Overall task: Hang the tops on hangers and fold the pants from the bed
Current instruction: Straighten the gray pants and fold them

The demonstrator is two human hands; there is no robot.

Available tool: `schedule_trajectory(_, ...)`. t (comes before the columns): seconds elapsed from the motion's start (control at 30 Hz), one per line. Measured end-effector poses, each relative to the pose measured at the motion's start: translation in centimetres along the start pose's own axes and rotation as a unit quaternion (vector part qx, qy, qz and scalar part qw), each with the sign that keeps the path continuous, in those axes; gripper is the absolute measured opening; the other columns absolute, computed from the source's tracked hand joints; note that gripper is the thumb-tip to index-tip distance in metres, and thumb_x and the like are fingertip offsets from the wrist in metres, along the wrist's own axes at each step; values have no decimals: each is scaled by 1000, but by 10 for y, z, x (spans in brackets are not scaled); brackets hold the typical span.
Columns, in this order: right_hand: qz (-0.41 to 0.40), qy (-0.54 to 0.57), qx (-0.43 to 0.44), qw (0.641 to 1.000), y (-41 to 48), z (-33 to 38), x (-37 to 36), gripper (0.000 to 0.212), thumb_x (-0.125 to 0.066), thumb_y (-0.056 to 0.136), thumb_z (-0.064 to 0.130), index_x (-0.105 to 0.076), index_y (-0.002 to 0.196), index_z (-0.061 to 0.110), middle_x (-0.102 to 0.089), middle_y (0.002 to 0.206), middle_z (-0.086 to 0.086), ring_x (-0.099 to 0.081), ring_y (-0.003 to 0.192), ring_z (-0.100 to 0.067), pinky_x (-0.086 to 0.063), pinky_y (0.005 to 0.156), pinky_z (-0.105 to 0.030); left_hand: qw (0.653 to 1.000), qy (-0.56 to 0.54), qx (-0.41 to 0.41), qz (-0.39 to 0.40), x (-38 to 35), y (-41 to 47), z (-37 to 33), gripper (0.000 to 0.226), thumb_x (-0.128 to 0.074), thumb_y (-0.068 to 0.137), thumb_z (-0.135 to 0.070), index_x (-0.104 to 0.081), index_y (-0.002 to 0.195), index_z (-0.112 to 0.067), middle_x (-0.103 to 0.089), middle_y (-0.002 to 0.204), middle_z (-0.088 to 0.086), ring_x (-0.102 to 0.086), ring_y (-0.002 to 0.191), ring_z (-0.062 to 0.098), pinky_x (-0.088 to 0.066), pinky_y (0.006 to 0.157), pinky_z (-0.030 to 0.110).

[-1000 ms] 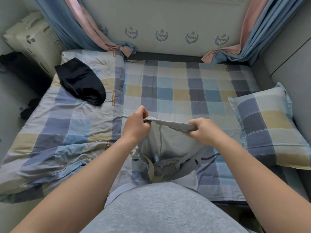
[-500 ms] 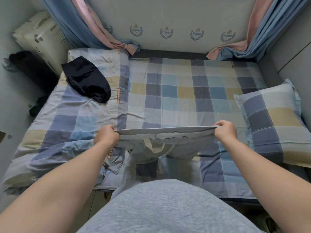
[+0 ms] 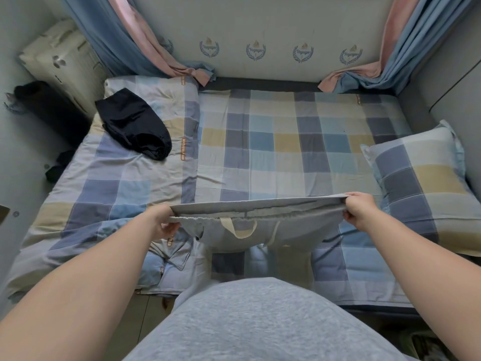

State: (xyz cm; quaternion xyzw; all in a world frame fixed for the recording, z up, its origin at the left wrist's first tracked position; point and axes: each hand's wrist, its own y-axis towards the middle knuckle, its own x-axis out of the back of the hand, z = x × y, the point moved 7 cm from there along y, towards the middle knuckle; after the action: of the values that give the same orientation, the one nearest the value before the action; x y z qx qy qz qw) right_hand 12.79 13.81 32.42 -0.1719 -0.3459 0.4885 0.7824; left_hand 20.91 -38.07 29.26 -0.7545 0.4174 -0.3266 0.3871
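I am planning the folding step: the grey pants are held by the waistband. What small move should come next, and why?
Probably lower the grey pants flat onto the checked sheet ahead. The left hand and right hand grip the stretched waistband, while the rest hangs bunched.

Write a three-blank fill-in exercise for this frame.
The left hand and right hand hold the grey pants taut by the ___.
The black garment lies on the person's ___ side of the bed.
The checked pillow lies on the person's ___ side.
Missing words: waistband; left; right.
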Motion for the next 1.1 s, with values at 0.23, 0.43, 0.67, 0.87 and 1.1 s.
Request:
schedule_trajectory(0.23,5,-74,-21,997,-9,3,6,40,-28,93,-2,-63,88,17,-56,74,-10,-52,50,-18,-27,33,-11,997,68,-15,-24,10,-4,-3,20,-38,96,3,-52,97,-10,-60,79,12,-65,49,21,-51,46,21)
schedule_trajectory(0.43,173,80,-188,963,-25,-9,-12,16,-39,96,1,-49,83,2,-55,57,-10,-59,39,-13,-47,37,-16,983,-145,69,84,1,-8,0,15,-37,85,2,-50,89,-2,-51,78,13,-52,65,18,-52,42,22)
schedule_trajectory(0.67,281,217,-123,927,-38,25,-26,22,-60,82,-8,-61,104,-4,-75,93,-20,-76,85,-25,-64,70,-35,943,-283,6,176,-17,-17,-27,25,-51,80,7,-64,102,5,-66,99,18,-66,95,24,-56,81,26)
schedule_trajectory(0.87,162,-30,106,981,-31,47,-22,11,-59,92,-12,-60,94,-1,-62,87,-18,-65,60,-19,-60,59,-24,946,114,-302,-24,-21,-15,-55,9,-69,91,-3,-65,83,0,-62,80,14,-60,84,26,-57,69,35)
schedule_trajectory(1.1,37,-178,265,947,-26,66,-7,16,-65,95,19,-61,79,15,-62,80,-2,-53,80,-21,-44,78,-38,893,224,-372,-119,-15,-18,-72,23,-60,98,-33,-53,81,-19,-57,79,3,-52,80,24,-43,65,36)
